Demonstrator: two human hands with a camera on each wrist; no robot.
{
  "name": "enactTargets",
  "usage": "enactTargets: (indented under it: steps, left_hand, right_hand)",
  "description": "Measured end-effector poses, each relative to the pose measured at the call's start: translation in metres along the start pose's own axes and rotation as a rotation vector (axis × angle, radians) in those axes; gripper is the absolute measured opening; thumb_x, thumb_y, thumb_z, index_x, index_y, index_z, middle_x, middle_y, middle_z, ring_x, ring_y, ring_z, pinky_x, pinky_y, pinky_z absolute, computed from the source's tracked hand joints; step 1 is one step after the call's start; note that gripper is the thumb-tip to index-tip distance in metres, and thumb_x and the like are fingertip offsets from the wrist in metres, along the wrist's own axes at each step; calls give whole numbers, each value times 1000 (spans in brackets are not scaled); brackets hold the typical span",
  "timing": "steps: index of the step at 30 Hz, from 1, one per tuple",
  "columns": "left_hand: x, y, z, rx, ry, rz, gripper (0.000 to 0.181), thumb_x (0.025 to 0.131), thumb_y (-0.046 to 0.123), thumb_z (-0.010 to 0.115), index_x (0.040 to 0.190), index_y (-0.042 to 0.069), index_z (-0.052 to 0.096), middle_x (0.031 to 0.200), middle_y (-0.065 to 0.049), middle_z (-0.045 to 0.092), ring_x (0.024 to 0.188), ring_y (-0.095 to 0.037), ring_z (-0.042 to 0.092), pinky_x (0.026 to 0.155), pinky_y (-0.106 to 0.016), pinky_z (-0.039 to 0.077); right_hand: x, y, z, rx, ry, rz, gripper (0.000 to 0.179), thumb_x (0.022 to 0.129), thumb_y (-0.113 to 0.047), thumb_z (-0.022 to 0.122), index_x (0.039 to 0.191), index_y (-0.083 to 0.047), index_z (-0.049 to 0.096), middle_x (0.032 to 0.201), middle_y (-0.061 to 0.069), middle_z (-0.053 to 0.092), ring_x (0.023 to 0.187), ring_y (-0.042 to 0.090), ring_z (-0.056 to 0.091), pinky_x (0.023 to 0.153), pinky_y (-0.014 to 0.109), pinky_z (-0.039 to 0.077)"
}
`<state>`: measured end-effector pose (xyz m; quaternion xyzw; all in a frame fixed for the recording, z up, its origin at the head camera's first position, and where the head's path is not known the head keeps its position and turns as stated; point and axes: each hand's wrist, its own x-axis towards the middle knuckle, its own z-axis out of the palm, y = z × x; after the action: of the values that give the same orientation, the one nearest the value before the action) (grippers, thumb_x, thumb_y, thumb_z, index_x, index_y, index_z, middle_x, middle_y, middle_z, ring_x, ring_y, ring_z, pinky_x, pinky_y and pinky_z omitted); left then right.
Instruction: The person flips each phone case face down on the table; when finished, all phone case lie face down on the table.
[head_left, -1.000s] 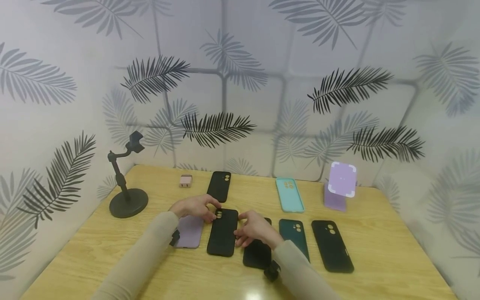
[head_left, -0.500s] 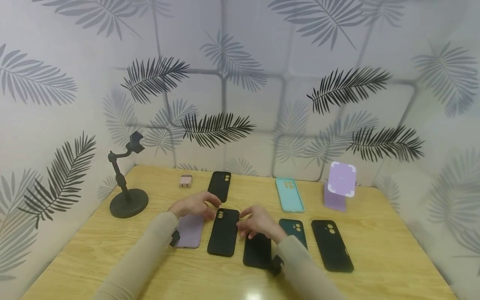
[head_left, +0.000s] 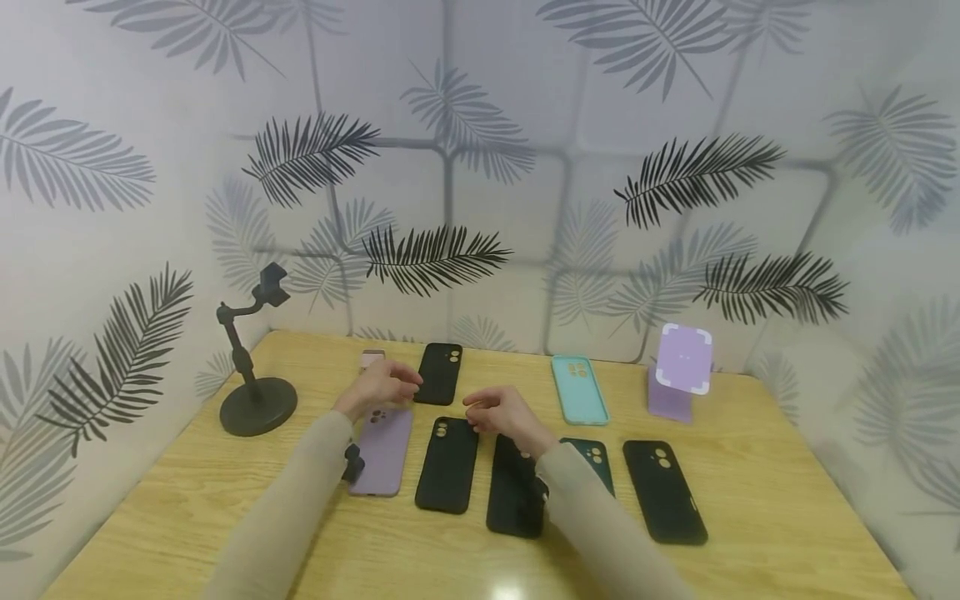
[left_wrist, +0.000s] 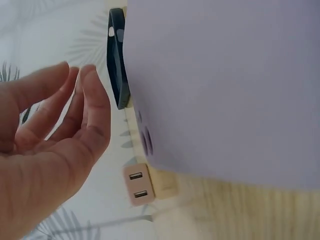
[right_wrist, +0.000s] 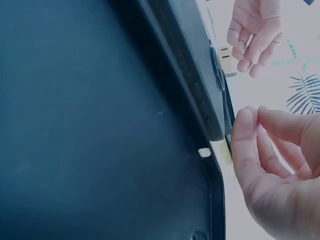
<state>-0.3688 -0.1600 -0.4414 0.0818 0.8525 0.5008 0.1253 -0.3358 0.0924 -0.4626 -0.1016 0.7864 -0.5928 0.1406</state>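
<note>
My left hand (head_left: 381, 387) hovers over the top end of a lilac phone case (head_left: 382, 458), fingers loosely bent and holding nothing. Just beyond its fingertips lies a black phone case (head_left: 438, 375) at the back. In the left wrist view the lilac case fills much of the frame. My right hand (head_left: 506, 414) is raised above the top of a black phone case (head_left: 516, 496), which it partly hides. In the right wrist view its thumb and forefinger tips meet, with nothing seen between them. Another black phone case (head_left: 447, 467) lies flat between the two hands.
A dark green phone case (head_left: 597, 461), partly behind the right sleeve, and a black one (head_left: 663, 492) lie to the right. Farther back are a turquoise case (head_left: 581, 392) and a lilac stand (head_left: 681, 362). A pink charger (left_wrist: 138, 185) and a black stand (head_left: 257, 406) are at left.
Both hands have lifted away from the middle black phone case and moved toward the back of the table. The lilac case's camera holes have come into view. The cases have hardly moved.
</note>
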Motion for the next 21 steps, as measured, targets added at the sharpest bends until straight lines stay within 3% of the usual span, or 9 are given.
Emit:
enactTargets:
  steps: [4, 8, 14, 21]
  left_hand:
    - [6, -4, -3, -50, 35, -22, 31, 95, -1, 58, 125, -8, 60, 129, -25, 58, 111, -34, 63, 92, -40, 56]
    - [11, -6, -4, -44, 40, -48, 35, 92, -5, 56, 127, -9, 58, 130, -25, 57, 116, -35, 60, 96, -39, 53]
    - [15, -8, -6, -75, -13, -90, 41, 91, -9, 52, 132, -11, 52, 136, -28, 51, 122, -38, 55, 100, -42, 51]
    - [20, -10, -5, -75, -30, -135, 44, 90, -12, 50, 134, -9, 51, 138, -27, 52, 125, -36, 55, 99, -39, 52]
  right_hand:
    - [10, -1, 3, 9, 8, 14, 28, 95, -3, 62, 121, 5, 65, 115, 21, 68, 91, 20, 70, 84, 36, 59]
    - [17, -2, 6, -20, 13, 20, 29, 94, 0, 60, 123, 4, 65, 121, 21, 66, 100, 20, 68, 90, 36, 57]
    - [26, -4, 9, -46, 24, 37, 34, 93, 5, 56, 127, 4, 62, 125, 20, 64, 101, 20, 62, 92, 35, 55]
    - [32, -6, 12, -64, -34, 55, 50, 88, 14, 49, 137, 7, 52, 140, 22, 54, 127, 32, 53, 105, 42, 47]
